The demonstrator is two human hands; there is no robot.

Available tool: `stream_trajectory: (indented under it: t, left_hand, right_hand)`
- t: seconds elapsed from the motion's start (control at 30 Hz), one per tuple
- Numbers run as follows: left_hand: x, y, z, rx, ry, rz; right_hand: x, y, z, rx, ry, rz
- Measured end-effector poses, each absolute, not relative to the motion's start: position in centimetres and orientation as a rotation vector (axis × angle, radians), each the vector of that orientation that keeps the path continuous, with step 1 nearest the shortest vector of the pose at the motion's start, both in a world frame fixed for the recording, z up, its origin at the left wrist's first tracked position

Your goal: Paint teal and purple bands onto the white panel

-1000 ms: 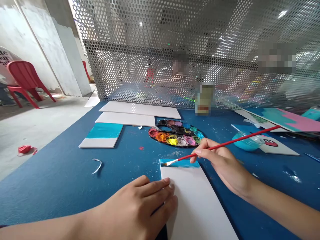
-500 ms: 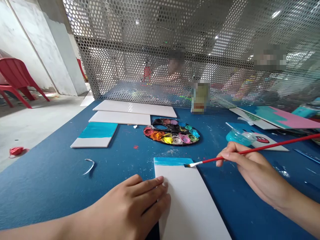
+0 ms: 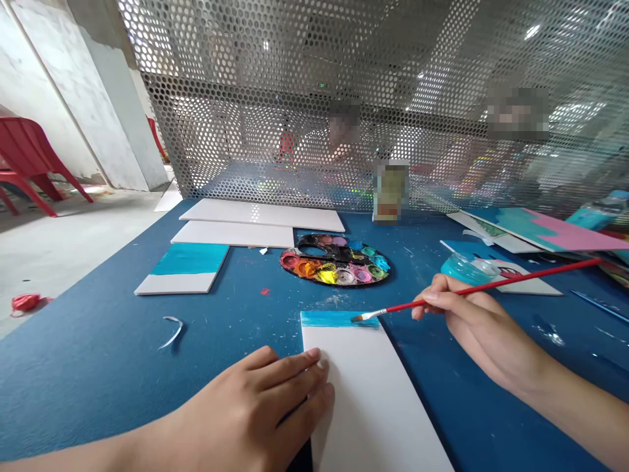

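Observation:
My right hand is shut on a red-handled flat paintbrush, with its bristles over the right part of a teal painted strip. That strip runs along the far end of a long white board lying on the blue table covering. My left hand rests with its fingers together on the board's left edge, holding nothing. Just beyond the board sits a round watercolour palette with many colour wells.
A half-teal board and two white boards lie on the far left. A jar of teal water and a pink-and-teal painted board stand right. A perforated metal screen stands behind the table.
The brush swept right along the teal strip, then came partway back left. The left hand stayed on the board, and the view drifted slightly.

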State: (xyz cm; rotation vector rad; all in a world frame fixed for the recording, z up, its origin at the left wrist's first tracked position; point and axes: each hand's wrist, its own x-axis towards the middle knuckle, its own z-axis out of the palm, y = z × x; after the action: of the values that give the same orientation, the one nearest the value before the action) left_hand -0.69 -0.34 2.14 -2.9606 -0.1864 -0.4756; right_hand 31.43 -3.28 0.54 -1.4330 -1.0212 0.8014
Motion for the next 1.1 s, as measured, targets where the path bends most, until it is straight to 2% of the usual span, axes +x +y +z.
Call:
stream_trajectory:
  t: [0.3, 0.53, 0.8, 1.1]
  left_hand:
    - [-0.5, -0.2, 1.4, -2.937, -0.181, -0.592]
    - [-0.2, 0.0, 1.7, -2.864, -0.166, -0.617]
    - [-0.3, 0.1, 2.0, -2.922, -0.15, -0.55]
    - [-0.4, 0.0, 2.0, -2.891, -0.144, -0.548]
  right_hand:
    - [32.9, -4.1, 1.9, -1.443, -1.039, 0.716]
    - [30.8, -3.1, 1.0, -1.465, -1.104, 0.816]
    - [33.2, -3.9, 1.9, -1.462, -1.026, 0.68]
    - [33.4, -3.8, 1.5, -1.476, -1.019, 0.697]
